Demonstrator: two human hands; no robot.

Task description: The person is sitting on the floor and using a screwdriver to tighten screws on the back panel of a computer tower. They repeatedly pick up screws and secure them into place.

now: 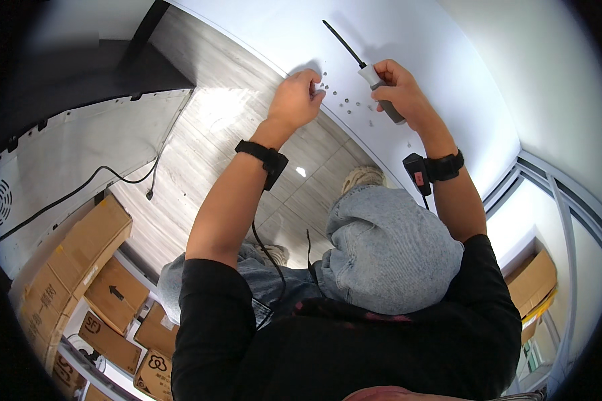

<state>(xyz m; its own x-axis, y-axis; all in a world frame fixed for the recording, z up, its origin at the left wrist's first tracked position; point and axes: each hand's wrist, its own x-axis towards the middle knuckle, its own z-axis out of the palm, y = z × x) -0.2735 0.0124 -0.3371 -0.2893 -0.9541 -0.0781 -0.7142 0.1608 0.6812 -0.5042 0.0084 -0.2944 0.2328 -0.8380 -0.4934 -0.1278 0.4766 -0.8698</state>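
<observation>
A screwdriver (389,105) with a grey and brown handle and a long dark shaft is held in my right hand (405,93). My fingers wrap round the handle, and the tip points up and to the left, over a white panel surface. Several small screws (347,101) lie scattered on the white surface (435,53) between my two hands. At the surface's left edge, my left hand (297,98) is beside the nearest screws. Its fingers are curled, with a gap between thumb and index finger, and I see nothing held there.
A large metal cabinet (93,134) with a black cable (107,168) stands on the left. Cardboard boxes (117,294) fill a rack at lower left. Grey metal framing (562,194) and another box (532,281) are on the right. Pale wood-look floor (207,140) lies below.
</observation>
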